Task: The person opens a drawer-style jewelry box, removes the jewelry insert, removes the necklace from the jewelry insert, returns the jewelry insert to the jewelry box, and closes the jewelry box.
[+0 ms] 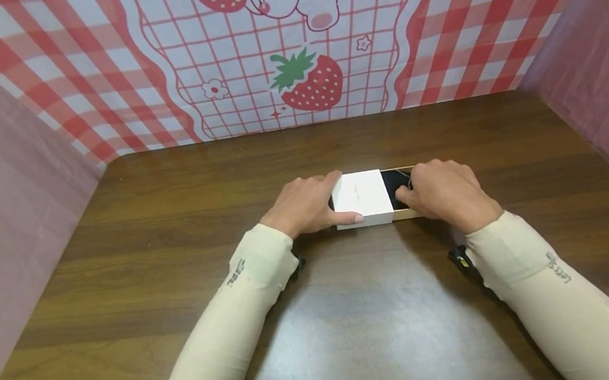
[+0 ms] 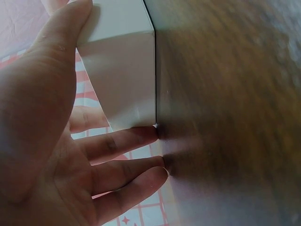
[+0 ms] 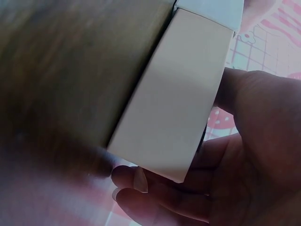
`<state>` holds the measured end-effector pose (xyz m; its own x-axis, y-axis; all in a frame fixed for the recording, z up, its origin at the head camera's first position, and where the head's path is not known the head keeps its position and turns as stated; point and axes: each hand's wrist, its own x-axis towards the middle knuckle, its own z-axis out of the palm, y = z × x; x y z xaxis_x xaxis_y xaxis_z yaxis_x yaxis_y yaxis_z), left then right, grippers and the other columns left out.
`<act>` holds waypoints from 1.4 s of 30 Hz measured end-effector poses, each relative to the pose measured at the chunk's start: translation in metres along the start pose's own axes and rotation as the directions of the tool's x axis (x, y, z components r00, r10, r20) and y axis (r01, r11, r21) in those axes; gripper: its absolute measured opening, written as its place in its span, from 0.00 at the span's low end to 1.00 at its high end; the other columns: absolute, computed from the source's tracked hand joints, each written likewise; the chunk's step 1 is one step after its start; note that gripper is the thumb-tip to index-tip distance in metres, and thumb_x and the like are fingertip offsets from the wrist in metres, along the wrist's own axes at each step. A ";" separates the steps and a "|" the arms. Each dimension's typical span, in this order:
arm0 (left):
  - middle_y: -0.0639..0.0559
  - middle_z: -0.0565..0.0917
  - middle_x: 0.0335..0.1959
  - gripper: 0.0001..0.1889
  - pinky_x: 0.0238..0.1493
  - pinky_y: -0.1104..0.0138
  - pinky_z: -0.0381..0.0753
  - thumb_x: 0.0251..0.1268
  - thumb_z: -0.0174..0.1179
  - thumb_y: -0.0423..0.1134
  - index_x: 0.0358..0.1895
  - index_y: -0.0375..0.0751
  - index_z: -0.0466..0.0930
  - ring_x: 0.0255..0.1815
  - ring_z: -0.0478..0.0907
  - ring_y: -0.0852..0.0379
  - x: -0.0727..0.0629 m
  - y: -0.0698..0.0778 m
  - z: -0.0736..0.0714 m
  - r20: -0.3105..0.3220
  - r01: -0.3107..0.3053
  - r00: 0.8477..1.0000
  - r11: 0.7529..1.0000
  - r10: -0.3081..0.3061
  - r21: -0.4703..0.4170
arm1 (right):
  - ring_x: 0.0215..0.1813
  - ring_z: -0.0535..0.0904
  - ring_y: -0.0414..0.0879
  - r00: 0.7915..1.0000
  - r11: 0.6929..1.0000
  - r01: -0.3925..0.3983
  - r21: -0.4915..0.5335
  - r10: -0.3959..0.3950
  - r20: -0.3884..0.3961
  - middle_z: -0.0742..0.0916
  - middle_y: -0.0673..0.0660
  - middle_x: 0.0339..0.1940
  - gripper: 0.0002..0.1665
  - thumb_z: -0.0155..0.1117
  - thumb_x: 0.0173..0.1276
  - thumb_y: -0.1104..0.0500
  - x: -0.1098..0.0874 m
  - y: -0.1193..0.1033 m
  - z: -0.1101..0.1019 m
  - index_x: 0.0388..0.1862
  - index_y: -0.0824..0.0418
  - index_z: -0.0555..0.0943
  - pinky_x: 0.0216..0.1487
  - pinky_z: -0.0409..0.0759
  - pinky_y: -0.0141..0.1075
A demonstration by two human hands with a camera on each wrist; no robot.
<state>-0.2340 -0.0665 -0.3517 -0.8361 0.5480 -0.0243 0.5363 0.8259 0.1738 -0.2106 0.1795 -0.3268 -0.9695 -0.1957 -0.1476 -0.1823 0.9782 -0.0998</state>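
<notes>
A small white slide-out box lies on the table, its inner tray (image 1: 405,214) partly out to the right of the white sleeve (image 1: 362,195). Black lining (image 1: 394,186) shows inside the tray, with a thin, pale, chain-like strand near the right fingers. My left hand (image 1: 310,205) grips the sleeve from the left, thumb along the near side and index finger at the far edge. In the left wrist view, its other fingertips touch the tabletop. My right hand (image 1: 445,192) holds the tray's right end, thumb over the opening, fingers (image 3: 164,195) behind the end wall.
The brown wood-grain table (image 1: 172,184) runs back to a red-and-white checked cloth (image 1: 289,26) with strawberry prints. Pink cloth hangs at the left (image 1: 8,200) and right (image 1: 590,64) sides. A dark wrist device (image 1: 461,259) sits under the right forearm.
</notes>
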 end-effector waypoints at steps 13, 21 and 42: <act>0.50 0.82 0.54 0.48 0.46 0.60 0.78 0.55 0.59 0.76 0.72 0.48 0.64 0.42 0.78 0.55 -0.001 0.001 -0.003 0.014 0.010 1.000 1.000 -0.010 -0.004 | 0.25 0.72 0.53 0.998 0.997 -0.050 0.061 0.047 0.037 0.77 0.58 0.22 0.27 0.52 0.69 0.45 0.001 0.000 -0.002 0.16 0.60 0.77 0.22 0.69 0.43; 0.50 0.82 0.54 0.48 0.45 0.60 0.78 0.55 0.59 0.76 0.72 0.48 0.63 0.41 0.77 0.56 -0.001 0.001 -0.002 0.024 0.015 1.000 1.000 -0.015 -0.008 | 0.25 0.73 0.54 0.997 0.993 -0.071 0.092 0.069 0.029 0.78 0.59 0.24 0.26 0.51 0.68 0.44 0.001 0.000 -0.003 0.19 0.61 0.79 0.22 0.68 0.43; 0.51 0.82 0.52 0.48 0.42 0.61 0.77 0.54 0.59 0.77 0.72 0.48 0.64 0.38 0.77 0.56 -0.001 0.001 -0.002 0.015 0.012 1.000 1.000 -0.012 -0.001 | 0.29 0.73 0.55 0.994 0.981 -0.108 0.161 0.106 0.024 0.79 0.62 0.31 0.28 0.55 0.66 0.39 0.002 -0.001 -0.003 0.22 0.61 0.81 0.26 0.70 0.46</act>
<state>-0.2329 -0.0670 -0.3496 -0.8406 0.5401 -0.0414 0.5262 0.8322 0.1747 -0.2134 0.1787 -0.3238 -0.9792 -0.0929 -0.1806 -0.0475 0.9694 -0.2408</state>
